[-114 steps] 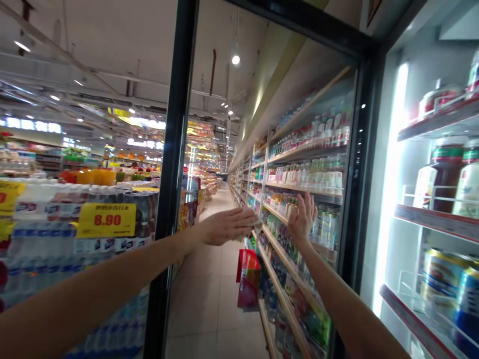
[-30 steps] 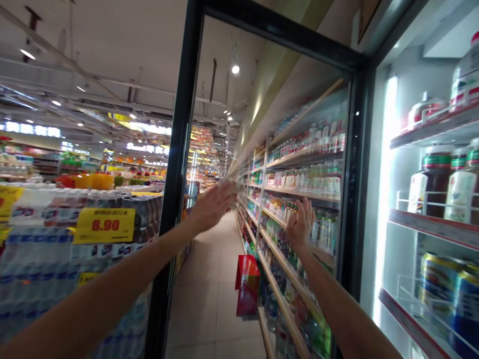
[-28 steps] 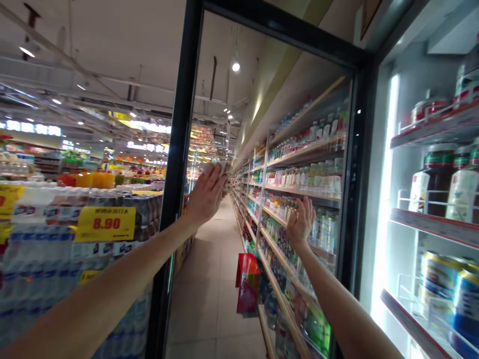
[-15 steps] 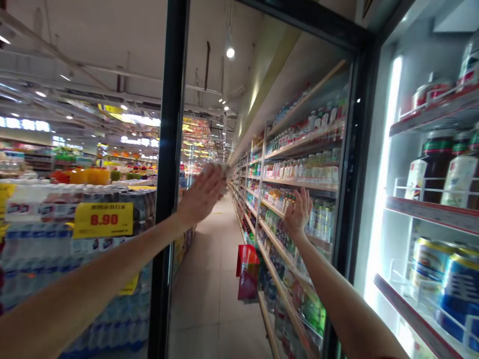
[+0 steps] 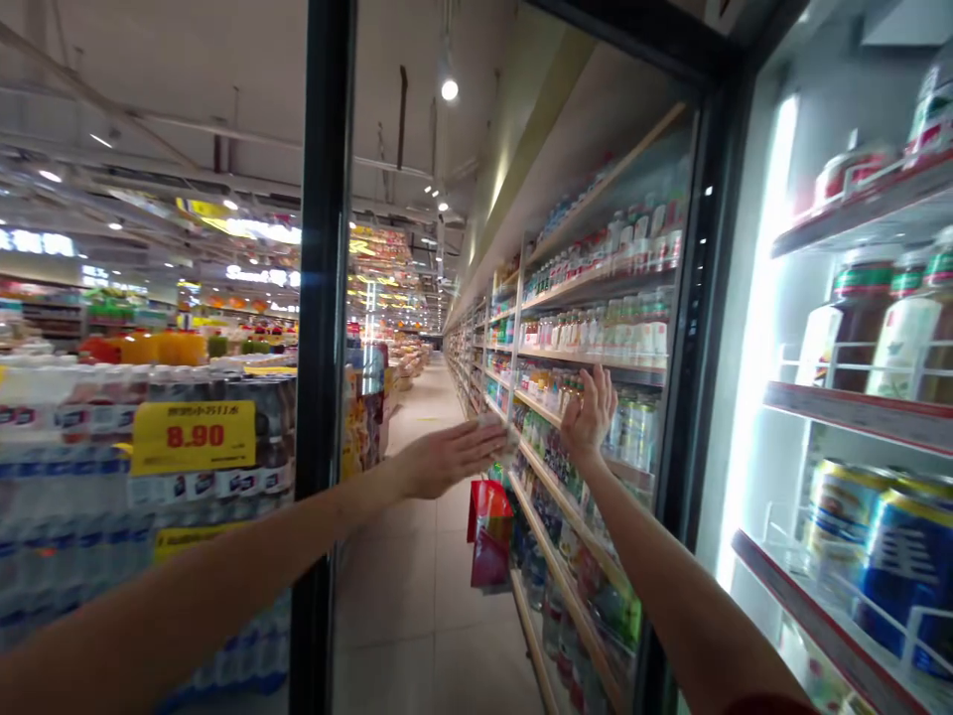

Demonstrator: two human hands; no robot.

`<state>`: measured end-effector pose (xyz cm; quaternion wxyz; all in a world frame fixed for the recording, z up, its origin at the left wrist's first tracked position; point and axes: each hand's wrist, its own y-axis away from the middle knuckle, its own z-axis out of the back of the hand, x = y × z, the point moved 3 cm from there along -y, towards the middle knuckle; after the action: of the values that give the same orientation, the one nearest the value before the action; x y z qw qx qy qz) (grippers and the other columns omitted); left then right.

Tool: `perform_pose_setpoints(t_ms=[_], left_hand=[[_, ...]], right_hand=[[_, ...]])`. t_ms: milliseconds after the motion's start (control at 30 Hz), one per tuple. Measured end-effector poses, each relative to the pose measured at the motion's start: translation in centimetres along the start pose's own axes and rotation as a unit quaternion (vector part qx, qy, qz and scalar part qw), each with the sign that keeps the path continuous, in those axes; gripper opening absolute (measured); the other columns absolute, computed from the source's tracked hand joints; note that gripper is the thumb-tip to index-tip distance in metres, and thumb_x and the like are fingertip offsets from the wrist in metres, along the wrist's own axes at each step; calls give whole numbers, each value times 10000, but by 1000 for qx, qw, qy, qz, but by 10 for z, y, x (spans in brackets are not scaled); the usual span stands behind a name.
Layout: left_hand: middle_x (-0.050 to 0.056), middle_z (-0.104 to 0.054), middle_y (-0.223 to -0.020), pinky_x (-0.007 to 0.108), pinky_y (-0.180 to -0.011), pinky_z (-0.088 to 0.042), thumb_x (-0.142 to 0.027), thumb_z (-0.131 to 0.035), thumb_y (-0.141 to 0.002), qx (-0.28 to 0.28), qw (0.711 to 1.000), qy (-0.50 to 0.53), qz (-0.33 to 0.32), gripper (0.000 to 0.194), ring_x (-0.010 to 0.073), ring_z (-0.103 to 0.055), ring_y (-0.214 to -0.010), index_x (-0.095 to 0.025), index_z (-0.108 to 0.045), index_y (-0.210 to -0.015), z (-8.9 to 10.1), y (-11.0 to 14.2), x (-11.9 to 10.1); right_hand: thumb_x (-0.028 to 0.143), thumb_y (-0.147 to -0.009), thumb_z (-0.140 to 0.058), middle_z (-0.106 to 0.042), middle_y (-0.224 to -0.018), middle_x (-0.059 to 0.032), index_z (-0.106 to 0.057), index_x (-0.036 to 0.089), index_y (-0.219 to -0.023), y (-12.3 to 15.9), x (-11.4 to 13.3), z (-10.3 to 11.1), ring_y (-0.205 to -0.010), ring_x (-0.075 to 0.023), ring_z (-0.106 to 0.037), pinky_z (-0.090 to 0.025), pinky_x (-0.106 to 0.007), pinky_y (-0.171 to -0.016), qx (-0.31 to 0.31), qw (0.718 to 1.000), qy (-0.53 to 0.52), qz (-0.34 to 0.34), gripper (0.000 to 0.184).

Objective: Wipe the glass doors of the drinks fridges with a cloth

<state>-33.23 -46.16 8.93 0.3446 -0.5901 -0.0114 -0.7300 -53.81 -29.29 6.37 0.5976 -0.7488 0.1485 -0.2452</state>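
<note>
A glass door (image 5: 391, 606) with a black frame (image 5: 324, 298) stands swung out in front of me, and the aisle shows through its pane. My left hand (image 5: 451, 457) lies across the middle of the pane, its fingers stretched out and pointing right. At those fingertips is a pale, blurred patch; I cannot tell whether it is a cloth or a reflection. Farther right, my right hand (image 5: 588, 415) is raised at the pane with fingers spread and nothing visible in it. Whether its palm presses on the glass cannot be made out.
Close on the right are lit fridge shelves (image 5: 856, 409) with bottles and cans (image 5: 908, 571). To the left stand stacked bottle packs (image 5: 67, 497) under a yellow price sign (image 5: 195, 437). Stocked shelves (image 5: 558, 422) and a red box-like object (image 5: 489, 531) appear through or in the glass.
My left hand has swept down and to the right across the pane, closer to my right hand. The right hand has stayed nearly in place. The view has shifted slightly.
</note>
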Motion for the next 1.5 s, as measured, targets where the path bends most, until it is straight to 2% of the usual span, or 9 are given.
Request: perform_pose_setpoints(t_ms=[67,233,400,600,767,967,1167,1333,1500], left_hand=[[17,-353,-1440,342,-1120,-275,-173,-376,-890,11,1000,7,7,396,160,-186,-1379,-206,-446,-1278,0,-2,3],[111,-244,-1481,489,-1124,-231,-211,-371,-903,-60,954,-32,293,445,253,-85,-1396,-140,-355,-1342,8,-4,39],[29,-349,-1443,361,-1132,-263,-145,-351,-894,20,998,42,-40,411,168,-215,-1371,-189,-425,-1295,-14,-9,-13],[157,-252,-1469,482,-1123,-223,-217,-356,-912,-81,962,-27,258,426,245,-75,-1396,-98,-380,-1320,-3,-26,33],[-2,-363,-1434,303,-1159,-185,-198,-416,-881,-19,1000,18,-17,397,110,-127,-1387,-225,-455,-1275,-24,-38,-16],[132,-274,-1466,464,-1125,-224,-248,-353,-920,-74,962,-42,258,411,238,-90,-1392,-112,-416,-1303,-6,-41,33],[-13,-339,-1449,307,-1158,-167,-171,-318,-910,23,998,53,-27,424,119,-144,-1381,-228,-388,-1324,-23,-35,-20],[66,-214,-1499,434,-1149,-145,-264,-363,-907,-54,960,25,275,435,200,-69,-1400,-159,-368,-1330,-10,-31,27],[23,-291,-1473,355,-1156,-145,-267,-294,-935,8,987,81,142,403,141,-133,-1389,-190,-375,-1323,-29,-34,-10]], right_hand=[[251,-849,-324,-413,-1400,-118,-460,193,-1271,0,0,0,-1345,-221,-299,-245,-504,-1066,2,1000,1,-4,447],[252,-849,-326,-416,-1399,-115,-463,193,-1269,-1,2,1,-1344,-215,-303,-254,-487,-1065,-4,1000,6,2,445],[233,-846,-323,-416,-1399,-112,-454,193,-1278,-1,1,1,-1349,-209,-292,-242,-484,-1073,5,1000,8,-1,453],[220,-831,-319,-408,-1406,-102,-458,197,-1270,-2,2,2,-1354,-203,-281,-231,-484,-1080,11,1000,3,-14,461],[231,-842,-317,-408,-1407,-101,-466,186,-1264,-2,2,4,-1357,-201,-274,-230,-468,-1084,14,1000,4,-15,450],[239,-848,-307,-398,-1410,-102,-454,201,-1277,-2,1,3,-1359,-202,-267,-219,-487,-1084,22,1000,0,-18,456],[234,-840,-314,-400,-1409,-101,-450,191,-1278,-1,1,2,-1357,-204,-273,-223,-475,-1085,16,1000,5,-12,461],[200,-828,-292,-384,-1411,-89,-416,205,-1302,0,0,-1,-1357,-209,-267,-235,-499,-1074,14,1000,18,-3,490],[194,-849,-283,-314,-1444,-105,-364,179,-1328,-3,-3,1,-1379,-227,-207,-218,-554,-1064,37,999,31,2,486]])
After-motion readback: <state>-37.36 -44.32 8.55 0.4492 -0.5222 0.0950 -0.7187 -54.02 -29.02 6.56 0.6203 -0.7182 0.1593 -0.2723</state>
